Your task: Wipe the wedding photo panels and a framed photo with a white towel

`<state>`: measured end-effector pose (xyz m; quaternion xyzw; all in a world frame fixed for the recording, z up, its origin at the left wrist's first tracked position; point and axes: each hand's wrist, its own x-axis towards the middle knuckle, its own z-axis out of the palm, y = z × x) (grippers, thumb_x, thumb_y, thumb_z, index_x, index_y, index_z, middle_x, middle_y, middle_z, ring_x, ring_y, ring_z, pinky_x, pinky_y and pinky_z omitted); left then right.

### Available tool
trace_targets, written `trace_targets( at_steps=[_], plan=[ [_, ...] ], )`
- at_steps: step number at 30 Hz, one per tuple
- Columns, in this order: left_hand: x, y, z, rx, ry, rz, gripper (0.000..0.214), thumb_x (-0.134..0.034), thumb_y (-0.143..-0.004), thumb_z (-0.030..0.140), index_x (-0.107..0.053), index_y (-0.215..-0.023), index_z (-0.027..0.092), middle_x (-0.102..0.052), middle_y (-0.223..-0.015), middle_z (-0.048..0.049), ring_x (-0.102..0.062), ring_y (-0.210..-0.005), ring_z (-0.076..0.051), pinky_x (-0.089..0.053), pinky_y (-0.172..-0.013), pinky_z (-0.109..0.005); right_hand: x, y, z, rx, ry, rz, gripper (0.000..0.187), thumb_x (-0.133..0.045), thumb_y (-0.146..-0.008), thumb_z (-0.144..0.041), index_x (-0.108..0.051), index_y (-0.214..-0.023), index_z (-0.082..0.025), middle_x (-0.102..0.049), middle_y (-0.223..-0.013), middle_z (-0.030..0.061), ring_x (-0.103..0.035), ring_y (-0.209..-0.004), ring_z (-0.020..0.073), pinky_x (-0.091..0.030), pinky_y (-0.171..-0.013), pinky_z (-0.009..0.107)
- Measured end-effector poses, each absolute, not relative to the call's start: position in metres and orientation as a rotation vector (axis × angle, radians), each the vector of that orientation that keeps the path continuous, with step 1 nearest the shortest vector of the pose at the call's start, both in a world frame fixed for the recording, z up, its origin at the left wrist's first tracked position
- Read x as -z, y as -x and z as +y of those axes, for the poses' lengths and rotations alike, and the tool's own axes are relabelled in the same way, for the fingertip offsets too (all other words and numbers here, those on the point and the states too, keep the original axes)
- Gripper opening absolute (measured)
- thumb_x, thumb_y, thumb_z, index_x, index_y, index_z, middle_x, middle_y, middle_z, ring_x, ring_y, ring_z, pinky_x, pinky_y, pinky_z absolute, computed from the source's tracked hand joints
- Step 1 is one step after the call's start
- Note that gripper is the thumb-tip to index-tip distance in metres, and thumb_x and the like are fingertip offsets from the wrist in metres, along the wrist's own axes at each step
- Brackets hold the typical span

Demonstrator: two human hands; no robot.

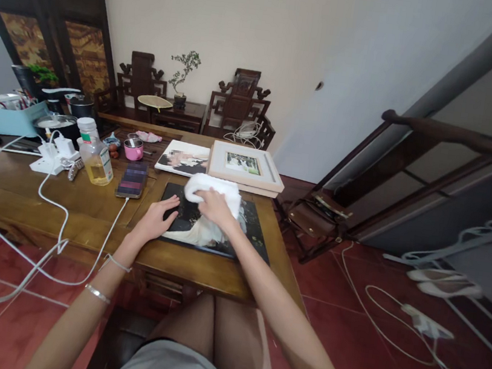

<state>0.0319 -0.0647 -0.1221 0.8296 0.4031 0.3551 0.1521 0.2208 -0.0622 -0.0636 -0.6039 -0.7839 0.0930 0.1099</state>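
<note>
Hanging past the table's (282, 269) front edge, the white cable (113, 224) could drag the phone (132, 179) off if an arm snagged it. Farther right, the left hand (157, 219) rests on the left edge of the dark photo panel (203, 230), fingers spread, gripping nothing; should its pressure lighten, the panel (flat on the table's right end) might skid. The right hand (218, 207) is clamped on a bunched white cloth (213, 183) over the panel; trapped grit could scratch the surface, and overreaching could jolt the framed picture (243, 163) just beyond.
</note>
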Motion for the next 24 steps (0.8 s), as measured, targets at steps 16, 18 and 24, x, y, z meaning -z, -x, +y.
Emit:
trace_targets(
  at_steps=[16, 18, 24],
  plan=[
    [0.120, -0.033, -0.065, -1.023, -2.353, 1.151, 0.038, -0.046, -0.088, 0.029, -0.063, -0.115, 0.009, -0.060, -0.124, -0.0143, -0.051, -0.122, -0.023, -0.038, -0.107, -0.040, 0.082, -0.293, -0.060, -0.190, 1.729, -2.226, 0.049, -0.037, -0.072, -0.005, -0.065, -0.110, -0.016, -0.065, -0.116, 0.0081, -0.050, -0.118, 0.0271, -0.035, -0.098, 0.038],
    [0.120, -0.033, -0.064, -1.029, -2.357, 1.161, 0.037, -0.046, -0.088, 0.029, -0.063, -0.114, 0.010, -0.060, -0.124, -0.0130, -0.051, -0.122, -0.023, -0.039, -0.107, -0.040, 0.086, -0.310, -0.071, -0.165, 1.768, -2.197, 0.051, -0.036, -0.070, -0.004, -0.065, -0.111, -0.015, -0.065, -0.116, 0.0103, -0.046, -0.123, 0.0294, -0.033, -0.100, 0.045],
    [0.121, -0.034, -0.064, -1.035, -2.369, 1.179, 0.037, -0.048, -0.087, 0.032, -0.063, -0.114, 0.012, -0.061, -0.124, -0.0127, -0.052, -0.122, -0.023, -0.039, -0.107, -0.041, 0.093, -0.302, -0.150, -0.113, 1.706, -2.356, 0.052, -0.038, -0.064, 0.000, -0.065, -0.107, -0.013, -0.045, -0.140, 0.0115, -0.020, -0.138, 0.0331, -0.016, -0.106, 0.062]
  ],
)
